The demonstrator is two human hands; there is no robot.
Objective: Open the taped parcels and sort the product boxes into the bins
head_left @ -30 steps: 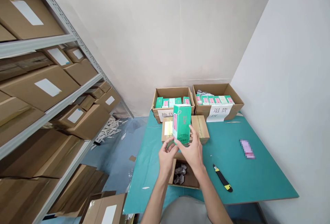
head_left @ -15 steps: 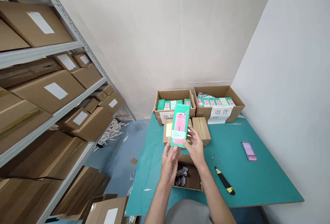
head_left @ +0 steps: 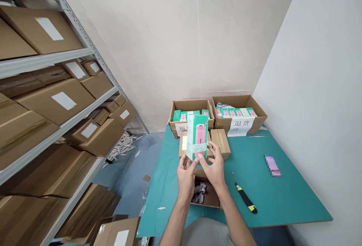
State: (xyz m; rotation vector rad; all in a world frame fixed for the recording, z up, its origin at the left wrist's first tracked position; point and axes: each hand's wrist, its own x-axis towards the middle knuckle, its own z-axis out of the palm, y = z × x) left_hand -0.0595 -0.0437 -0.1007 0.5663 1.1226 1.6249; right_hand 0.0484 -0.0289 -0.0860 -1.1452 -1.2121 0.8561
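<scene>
While upright, both hands (head_left: 200, 170) hold the green box (head_left: 197, 137)

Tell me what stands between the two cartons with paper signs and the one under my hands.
Two small closed boxes, partly hidden by the held green box, as the head view shows.

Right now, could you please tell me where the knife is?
In the head view, the knife lies on the green table, right of the nearest open box there.
</scene>
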